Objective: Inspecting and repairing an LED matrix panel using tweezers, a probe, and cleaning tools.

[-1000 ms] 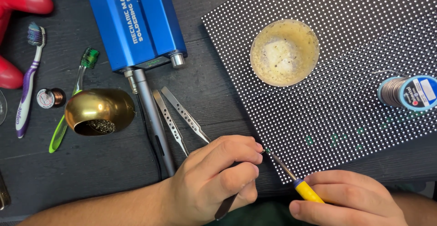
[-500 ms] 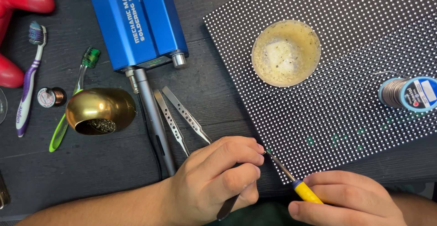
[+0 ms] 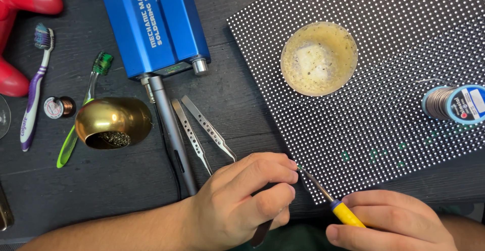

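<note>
My left hand [image 3: 242, 200] rests on the dark table with its fingers closed around a slim dark tool [image 3: 260, 234]. Only the tool's lower end shows below the palm. The fingertips sit at the near left edge of a black LED panel [image 3: 394, 129] covered in white dots. My right hand [image 3: 391, 223] grips a soldering iron with a yellow handle [image 3: 346, 213]. The iron's thin metal tip [image 3: 305, 172] touches the panel edge right beside my left fingertips.
On the panel stand a round tin of yellowish flux [image 3: 319, 59] and a solder spool [image 3: 454, 104]. To the left are a blue soldering station [image 3: 156, 23], a grey handpiece [image 3: 172, 129], tweezers [image 3: 202, 129], a brass tip cleaner [image 3: 113, 122], two toothbrushes [image 3: 33, 89], a small wire spool [image 3: 58, 107] and a red object [image 3: 20, 33].
</note>
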